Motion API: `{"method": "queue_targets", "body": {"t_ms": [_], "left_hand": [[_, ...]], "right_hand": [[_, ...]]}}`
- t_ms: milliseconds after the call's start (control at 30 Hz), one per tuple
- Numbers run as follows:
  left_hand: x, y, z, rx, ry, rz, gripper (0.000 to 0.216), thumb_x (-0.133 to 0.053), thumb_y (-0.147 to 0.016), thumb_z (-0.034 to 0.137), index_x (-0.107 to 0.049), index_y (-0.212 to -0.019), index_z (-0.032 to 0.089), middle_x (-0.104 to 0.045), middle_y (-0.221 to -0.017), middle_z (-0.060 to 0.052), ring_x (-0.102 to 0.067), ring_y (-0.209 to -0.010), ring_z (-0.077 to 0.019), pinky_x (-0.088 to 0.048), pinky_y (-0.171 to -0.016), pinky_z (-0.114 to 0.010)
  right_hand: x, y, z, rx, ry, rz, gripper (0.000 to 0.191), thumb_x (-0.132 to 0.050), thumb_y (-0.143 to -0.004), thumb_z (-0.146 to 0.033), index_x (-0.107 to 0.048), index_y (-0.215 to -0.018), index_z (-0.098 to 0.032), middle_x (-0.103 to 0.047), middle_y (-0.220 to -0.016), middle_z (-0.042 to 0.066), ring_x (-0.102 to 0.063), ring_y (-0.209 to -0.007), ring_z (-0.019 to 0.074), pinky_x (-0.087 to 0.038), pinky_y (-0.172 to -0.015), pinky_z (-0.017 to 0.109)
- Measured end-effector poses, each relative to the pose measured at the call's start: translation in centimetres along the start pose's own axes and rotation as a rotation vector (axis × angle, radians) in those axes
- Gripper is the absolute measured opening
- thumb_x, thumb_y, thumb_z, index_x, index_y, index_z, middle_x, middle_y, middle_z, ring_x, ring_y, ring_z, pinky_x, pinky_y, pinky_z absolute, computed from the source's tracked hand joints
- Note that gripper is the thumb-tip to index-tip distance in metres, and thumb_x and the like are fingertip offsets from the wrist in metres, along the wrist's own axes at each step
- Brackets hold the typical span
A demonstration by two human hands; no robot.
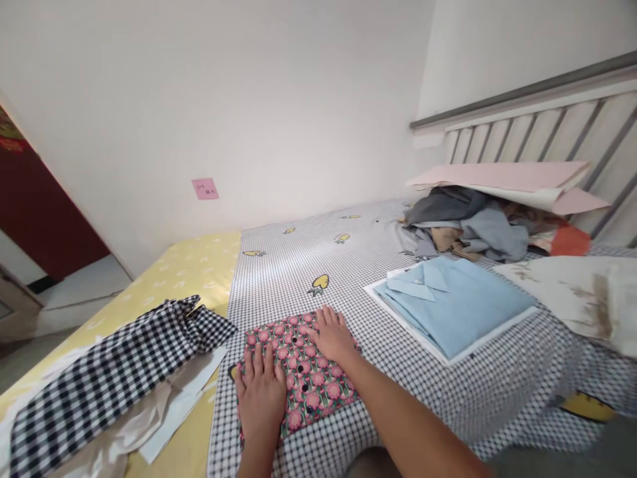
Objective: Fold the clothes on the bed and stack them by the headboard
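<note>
A folded pink floral garment (308, 378) with dark buttons lies on the checked bedsheet (348, 265) right in front of me. My left hand (259, 392) rests flat on its left part, fingers stretched out. My right hand (332, 334) lies flat on its upper right corner, fingers spread. Neither hand grips anything.
A folded light blue shirt (455, 302) lies on a white board to the right. A black-and-white checked cloth (114, 368) over white paper lies at the left on a yellow sheet (199, 265). A heap of grey clothes (472, 226), pink boards and a pillow (582, 292) sit by the headboard.
</note>
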State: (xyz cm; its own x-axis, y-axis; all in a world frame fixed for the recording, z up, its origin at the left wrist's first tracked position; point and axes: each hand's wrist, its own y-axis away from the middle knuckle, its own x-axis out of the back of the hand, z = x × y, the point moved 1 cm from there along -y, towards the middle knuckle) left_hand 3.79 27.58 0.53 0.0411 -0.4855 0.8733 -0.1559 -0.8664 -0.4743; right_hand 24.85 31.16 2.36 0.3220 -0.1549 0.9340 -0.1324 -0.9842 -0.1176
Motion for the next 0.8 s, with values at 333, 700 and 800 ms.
{"method": "queue_targets", "body": {"t_ms": [333,700,800], "left_hand": [[1.0,-0.2,0.1,0.022,-0.011,-0.051,0.055,-0.032,-0.100,0.034,-0.048,-0.151,0.020,-0.047,-0.159,-0.009,-0.037,-0.150,-0.0328,-0.023,-0.124,-0.056],[1.5,-0.2,0.1,-0.002,0.004,-0.028,0.055,-0.032,-0.101,0.032,-0.050,-0.150,0.017,-0.048,-0.158,-0.012,-0.039,-0.148,-0.0340,-0.025,-0.123,-0.057],[1.6,-0.2,0.1,-0.001,0.027,-0.057,0.054,-0.031,-0.101,0.032,-0.051,-0.149,0.017,-0.047,-0.159,-0.012,-0.038,-0.149,-0.0328,-0.025,-0.123,-0.057]], "right_hand": [[0.1,2.4,0.5,-0.046,-0.035,-0.011,0.081,-0.018,-0.101,-0.067,-0.022,-0.164,-0.016,-0.011,-0.172,0.016,-0.011,-0.158,0.0326,-0.004,-0.125,0.056],[0.8,6.1,1.2,-0.042,-0.022,0.007,0.073,-0.024,-0.102,-0.060,-0.028,-0.163,-0.020,-0.015,-0.171,0.011,-0.010,-0.158,0.0299,-0.002,-0.125,0.055],[0.7,6.3,1.0,-0.052,-0.001,0.014,0.070,-0.025,-0.103,-0.057,-0.030,-0.162,-0.019,-0.017,-0.171,0.011,-0.012,-0.158,0.0307,-0.004,-0.125,0.056]]}}
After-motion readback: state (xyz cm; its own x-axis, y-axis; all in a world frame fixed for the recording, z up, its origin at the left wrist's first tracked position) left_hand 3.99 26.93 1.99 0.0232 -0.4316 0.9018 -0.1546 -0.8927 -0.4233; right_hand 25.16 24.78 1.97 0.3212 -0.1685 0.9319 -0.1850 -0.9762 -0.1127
